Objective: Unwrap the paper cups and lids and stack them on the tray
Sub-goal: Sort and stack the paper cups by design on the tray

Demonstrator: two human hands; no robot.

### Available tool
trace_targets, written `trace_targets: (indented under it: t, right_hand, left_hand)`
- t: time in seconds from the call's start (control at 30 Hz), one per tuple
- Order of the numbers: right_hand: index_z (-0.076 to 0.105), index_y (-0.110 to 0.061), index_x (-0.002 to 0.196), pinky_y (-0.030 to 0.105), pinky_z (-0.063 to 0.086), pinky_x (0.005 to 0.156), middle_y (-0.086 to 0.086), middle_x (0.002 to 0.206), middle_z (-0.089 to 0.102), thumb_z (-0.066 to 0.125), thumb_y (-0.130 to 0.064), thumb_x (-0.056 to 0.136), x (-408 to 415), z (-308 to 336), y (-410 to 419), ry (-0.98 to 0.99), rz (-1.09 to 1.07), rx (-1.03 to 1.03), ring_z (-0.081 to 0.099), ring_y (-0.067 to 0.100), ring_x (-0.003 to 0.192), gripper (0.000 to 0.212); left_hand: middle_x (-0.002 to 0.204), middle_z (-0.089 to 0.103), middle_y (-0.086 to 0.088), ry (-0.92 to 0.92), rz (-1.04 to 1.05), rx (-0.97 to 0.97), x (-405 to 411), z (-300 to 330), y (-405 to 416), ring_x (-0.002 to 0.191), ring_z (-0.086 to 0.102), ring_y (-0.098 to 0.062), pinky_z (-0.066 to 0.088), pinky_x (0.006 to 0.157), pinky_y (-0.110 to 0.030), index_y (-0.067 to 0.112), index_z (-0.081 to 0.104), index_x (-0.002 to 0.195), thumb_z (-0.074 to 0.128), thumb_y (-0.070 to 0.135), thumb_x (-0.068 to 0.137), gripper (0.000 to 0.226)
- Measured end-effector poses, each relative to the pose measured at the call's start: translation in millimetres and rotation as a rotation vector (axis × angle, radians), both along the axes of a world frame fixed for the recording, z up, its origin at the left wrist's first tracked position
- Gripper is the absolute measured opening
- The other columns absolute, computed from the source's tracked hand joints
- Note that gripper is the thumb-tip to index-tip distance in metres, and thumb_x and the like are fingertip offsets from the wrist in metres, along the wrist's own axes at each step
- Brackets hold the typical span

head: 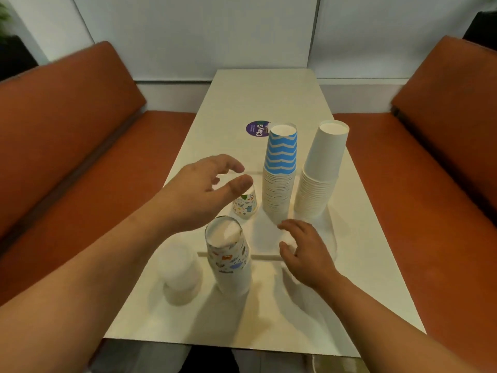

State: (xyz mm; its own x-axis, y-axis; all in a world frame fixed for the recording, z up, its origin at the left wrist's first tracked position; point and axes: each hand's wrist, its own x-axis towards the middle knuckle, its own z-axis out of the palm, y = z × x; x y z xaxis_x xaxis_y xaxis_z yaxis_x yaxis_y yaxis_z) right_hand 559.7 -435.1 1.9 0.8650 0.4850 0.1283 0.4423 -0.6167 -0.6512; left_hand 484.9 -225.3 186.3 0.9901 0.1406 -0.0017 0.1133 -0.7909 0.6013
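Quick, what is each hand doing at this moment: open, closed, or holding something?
Left hand: open, fingers loosely curved above the small patterned cup, holding nothing.
Right hand: open, fingers spread, holding nothing.

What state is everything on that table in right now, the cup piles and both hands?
Blue zigzag cup stack: upside down, standing.
Plain white cup stack: upside down, standing.
Colourful printed cup stack: upside down, standing.
Single printed cup: upside down, alone.
White lid stack: standing, blurred.
Tray: clear, lying flat.
Left hand: open, holds nothing.
Right hand: open, holds nothing.
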Motion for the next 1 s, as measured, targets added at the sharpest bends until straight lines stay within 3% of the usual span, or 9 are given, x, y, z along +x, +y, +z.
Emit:
trace_targets:
  t: [0.07,0.2,0.3,0.37,0.43,0.57,0.7,0.8,1.0]
  right_hand:
    - [0.053,-0.026,0.135,0.002,0.02,0.099,-0.014,0.135,0.046,0.066,-0.016,0.084,-13.5,3.5,1.5,0.056,0.088,0.064,0.037,-0.003,0.122,0.054]
    - [0.038,-0.032,0.145,0.016,0.038,0.101,-0.017,0.137,0.044,0.071,-0.035,0.071,-37.6,2.8,5.3,0.164,0.222,0.187,0.045,-0.004,0.119,0.081]
    - [0.03,-0.032,0.149,0.009,0.037,0.096,-0.018,0.14,0.042,0.079,-0.047,0.071,-49.4,2.1,8.8,0.198,0.263,0.192,0.045,-0.009,0.118,0.093]
    - [0.032,-0.032,0.149,0.009,0.037,0.094,-0.019,0.141,0.043,0.083,-0.047,0.069,-54.3,4.2,10.6,0.265,0.234,0.228,0.045,-0.012,0.117,0.096]
    - [0.037,-0.036,0.146,0.017,0.042,0.097,-0.019,0.14,0.048,0.08,-0.051,0.066,-56.6,2.2,10.2,0.317,0.205,0.27,0.049,-0.005,0.118,0.093]
    - [0.042,-0.047,0.136,0.028,0.048,0.098,-0.018,0.134,0.054,0.074,-0.058,0.064,-62.4,-9.9,-6.2,0.383,0.146,0.261,0.053,0.002,0.117,0.079]
    - [0.044,-0.056,0.12,0.021,0.049,0.09,-0.024,0.123,0.059,0.077,-0.042,0.076,-65.9,-10.0,-13.7,0.438,0.074,0.356,0.059,-0.001,0.109,0.056]
    - [0.041,-0.059,0.118,0.011,0.046,0.089,-0.033,0.121,0.056,0.074,-0.034,0.084,-63.4,-3.8,-4.3,0.424,0.019,0.443,0.055,-0.009,0.114,0.054]
    - [0.043,-0.054,0.122,0.028,0.055,0.091,-0.02,0.119,0.062,0.081,-0.039,0.073,-56.5,1.2,5.7,0.378,-0.034,0.507,0.061,0.001,0.11,0.064]
  left_hand:
    - [0.137,0.051,0.013,-0.004,0.058,-0.054,-25.3,-10.9,-1.3,0.113,0.051,-0.005,0.042,0.079,-0.022,0.047,0.047,0.122,0.045,0.074,0.074,0.055]
    - [0.128,0.053,0.023,-0.063,0.146,-0.206,-52.1,-45.7,-18.0,0.097,0.056,0.01,0.04,0.072,-0.003,0.046,0.038,0.131,0.076,0.05,0.076,0.067]
    - [0.11,0.052,0.036,-0.161,0.211,-0.346,-57.6,-77.4,-32.4,0.089,0.053,0.026,0.044,0.072,-0.002,0.046,0.035,0.13,0.085,0.03,0.073,0.078]
    - [0.105,0.057,0.034,-0.197,0.238,-0.433,-56.0,-96.9,-38.4,0.094,0.056,0.02,0.048,0.078,-0.008,0.04,0.042,0.126,0.087,0.023,0.071,0.073]
    - [0.1,0.063,0.029,-0.188,0.239,-0.509,-51.5,-113.0,-45.1,0.096,0.059,0.016,0.048,0.075,-0.007,0.038,0.048,0.117,0.087,0.015,0.069,0.066]
    - [0.1,0.063,0.027,-0.135,0.246,-0.601,-38.5,-136.0,-63.5,0.096,0.06,0.014,0.05,0.074,-0.009,0.045,0.048,0.104,0.089,0.021,0.065,0.062]
    - [0.105,0.067,0.024,-0.135,0.229,-0.675,-23.5,-148.2,-76.7,0.103,0.063,0.002,0.055,0.087,-0.027,0.046,0.051,0.11,0.089,0.04,0.054,0.067]
    - [0.106,0.069,0.021,-0.14,0.196,-0.722,-14.5,-148.7,-84.0,0.103,0.065,-0.003,0.056,0.09,-0.035,0.043,0.053,0.111,0.087,0.043,0.052,0.068]
    - [0.115,0.07,-0.004,-0.161,0.217,-0.923,-6.2,-145.6,-79.1,0.109,0.067,-0.022,0.053,0.096,-0.052,0.018,0.057,0.123,0.083,0.035,0.062,0.068]
